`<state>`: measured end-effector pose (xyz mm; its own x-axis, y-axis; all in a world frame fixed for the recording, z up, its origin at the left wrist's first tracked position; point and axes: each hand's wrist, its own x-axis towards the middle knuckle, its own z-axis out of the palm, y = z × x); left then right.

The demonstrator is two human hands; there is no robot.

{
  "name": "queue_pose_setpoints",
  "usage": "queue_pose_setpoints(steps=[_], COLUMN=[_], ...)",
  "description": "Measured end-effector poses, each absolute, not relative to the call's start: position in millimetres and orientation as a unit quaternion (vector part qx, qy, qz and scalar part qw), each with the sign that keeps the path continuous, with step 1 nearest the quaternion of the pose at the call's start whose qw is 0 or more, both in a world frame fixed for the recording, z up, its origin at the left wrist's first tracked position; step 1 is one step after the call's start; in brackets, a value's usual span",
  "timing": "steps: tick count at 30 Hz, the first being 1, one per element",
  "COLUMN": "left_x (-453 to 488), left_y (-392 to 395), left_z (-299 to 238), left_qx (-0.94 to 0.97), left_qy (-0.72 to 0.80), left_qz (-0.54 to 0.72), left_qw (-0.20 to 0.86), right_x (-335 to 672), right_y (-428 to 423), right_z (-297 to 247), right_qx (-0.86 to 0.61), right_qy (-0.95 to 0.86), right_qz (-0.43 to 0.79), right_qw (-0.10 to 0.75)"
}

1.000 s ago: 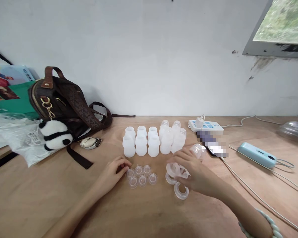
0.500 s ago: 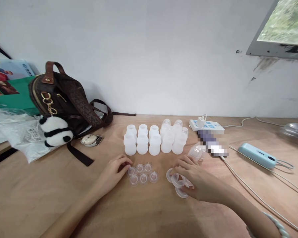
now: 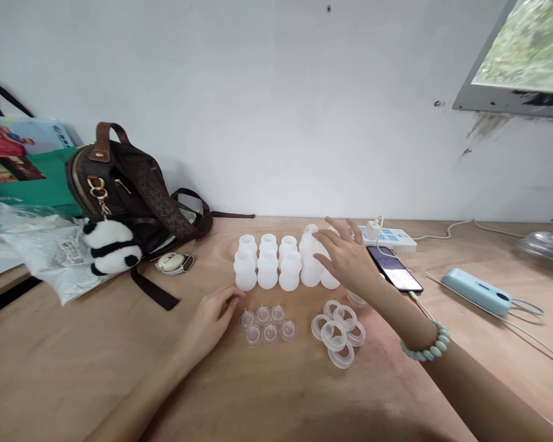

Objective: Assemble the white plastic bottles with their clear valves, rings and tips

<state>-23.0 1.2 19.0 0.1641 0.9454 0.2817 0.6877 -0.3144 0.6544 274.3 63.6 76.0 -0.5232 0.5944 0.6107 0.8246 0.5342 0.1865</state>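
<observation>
My right hand (image 3: 343, 255) reaches over the bottles with domed clear caps (image 3: 309, 255) at the right of the group, fingers apart and holding nothing that I can see; it hides part of them. My left hand (image 3: 219, 310) rests on the table, fingers curled together and nothing visible in them. Just right of it lie several clear bottle nipples (image 3: 270, 333) in two rows. White translucent open bottles (image 3: 267, 270) stand upright behind them. Several clear collar rings (image 3: 334, 336) lie in an overlapping pile below my right forearm.
At the back left are a brown backpack (image 3: 129, 190) with a panda plush (image 3: 113, 248), a plastic bag (image 3: 59, 264) and a mouse-like device (image 3: 174, 263). On the right lie a phone (image 3: 396, 268), a power strip (image 3: 396, 237), a blue oblong device (image 3: 477, 291) and cables.
My right hand has left the collar rings and moved up and back to the capped bottles, uncovering the ring pile. The left hand stays by the nipples. The view has shifted slightly.
</observation>
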Motion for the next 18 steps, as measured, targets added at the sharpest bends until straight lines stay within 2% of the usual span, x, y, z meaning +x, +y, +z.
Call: queue_pose_setpoints(steps=[4, 10, 14, 18], left_x=[-26, -3, 31, 52], left_y=[-4, -25, -44, -60], left_z=[21, 38, 49, 45], left_qx=[0.727, 0.753, 0.814, 0.836], left_qy=[0.555, 0.453, 0.370, 0.375], left_qz=[0.376, 0.476, 0.448, 0.394], left_qw=[0.149, 0.009, 0.004, 0.066], right_x=[283, 298, 280, 266], right_y=[59, 1, -40, -59], right_z=[72, 98, 98, 76], right_qx=[-0.419, -0.424, -0.444, -0.436], right_qy=[-0.840, -0.774, -0.730, -0.735], right_qz=[-0.215, -0.155, -0.029, 0.155], right_qw=[0.272, 0.445, 0.520, 0.496])
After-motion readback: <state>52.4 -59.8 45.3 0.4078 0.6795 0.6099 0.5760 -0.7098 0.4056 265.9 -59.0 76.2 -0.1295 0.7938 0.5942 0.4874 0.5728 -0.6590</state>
